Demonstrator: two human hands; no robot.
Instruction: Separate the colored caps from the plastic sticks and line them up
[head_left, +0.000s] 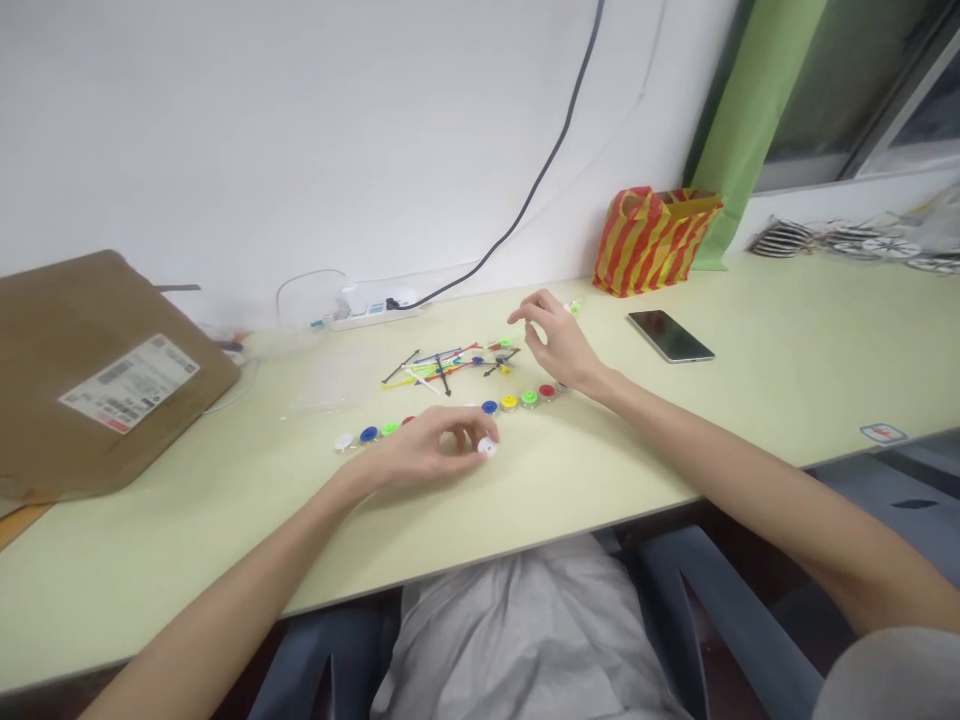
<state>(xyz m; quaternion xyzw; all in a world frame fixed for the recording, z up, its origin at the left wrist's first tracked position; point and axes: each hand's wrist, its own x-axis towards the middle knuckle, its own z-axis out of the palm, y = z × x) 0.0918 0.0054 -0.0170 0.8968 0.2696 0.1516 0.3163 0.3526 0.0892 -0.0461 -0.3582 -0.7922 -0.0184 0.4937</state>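
Observation:
My left hand (431, 447) pinches a small white disc (487, 447) between thumb and fingers, low over the table. It covers part of a row of small coloured discs, among them a blue one (368, 434), a yellow one (509, 402) and a red one (547, 391). My right hand (559, 340) is raised past the right end of the row, fingers curled but apart, and I see nothing in it. Just left of it lies a loose pile of thin coloured sticks with arrow-like ends (442, 375).
A cardboard package (97, 370) lies at the left. At the back are a power strip (371, 305) with a black cable and a red-yellow striped bag (652, 245). A phone (670, 336) and striped discs (780, 240) are at the right.

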